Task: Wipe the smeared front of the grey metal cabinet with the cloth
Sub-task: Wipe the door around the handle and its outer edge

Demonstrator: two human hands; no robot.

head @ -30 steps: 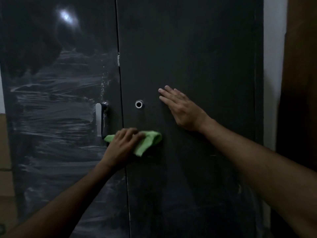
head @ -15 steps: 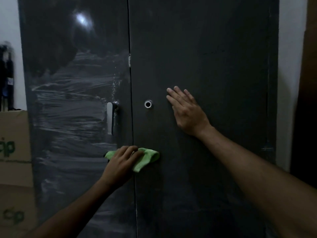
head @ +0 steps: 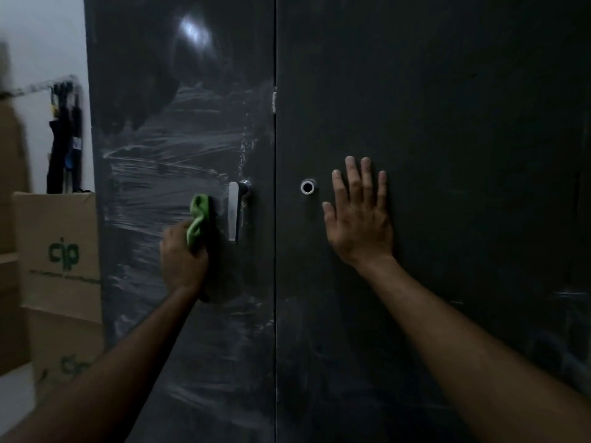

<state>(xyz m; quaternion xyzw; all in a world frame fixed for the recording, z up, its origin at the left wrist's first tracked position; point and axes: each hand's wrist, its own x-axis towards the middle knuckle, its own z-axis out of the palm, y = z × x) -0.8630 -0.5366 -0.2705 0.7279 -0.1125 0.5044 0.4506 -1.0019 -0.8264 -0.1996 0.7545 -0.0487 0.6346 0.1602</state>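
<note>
Cabinet (head: 447, 91) left door smeared; left hand (head: 183, 260) balls cloth (head: 199, 219) beside handle (head: 234, 215) to scrub, right hand (head: 359, 219) flat, fingers spread, holding nothing, prob. steadying door

To your left, a cardboard box (head: 60, 251) printed with green letters stands against a white wall (head: 44, 36).

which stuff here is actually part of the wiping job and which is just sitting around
In the job: green cloth held by the left hand; smeared left door; right hand flat on the right door.

Just there: cardboard boxes; dark items hanging on the wall.
</note>
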